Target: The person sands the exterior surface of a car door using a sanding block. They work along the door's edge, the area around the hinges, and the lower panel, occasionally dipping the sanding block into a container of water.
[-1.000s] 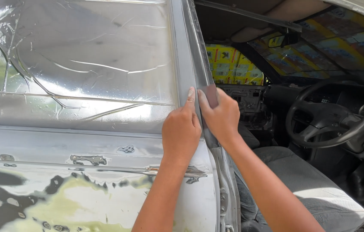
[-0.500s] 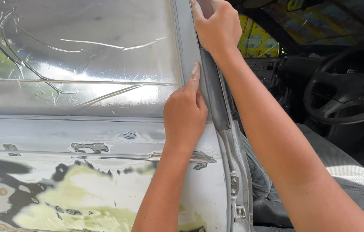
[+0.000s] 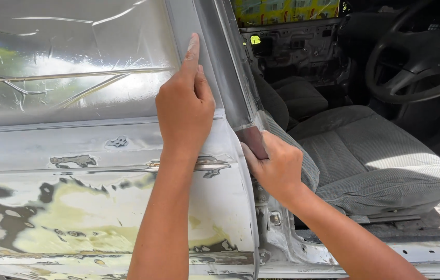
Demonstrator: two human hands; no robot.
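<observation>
Now the right hand (image 3: 277, 168) pinches a small dark-red sanding pad (image 3: 252, 141) flat against the door pillar (image 3: 225, 78), low down where the pillar meets the sanded door panel (image 3: 100, 207). That pillar runs up and to the left from the pad. Higher up, the left hand (image 3: 184, 106) braces the pillar's outer edge, forefinger extended, holding nothing.

A yellow printed sheet (image 3: 287, 10) with green and red patches fills the far window at the top centre. Just below, a small yellow-green tag (image 3: 255, 39) sits on the far door.
</observation>
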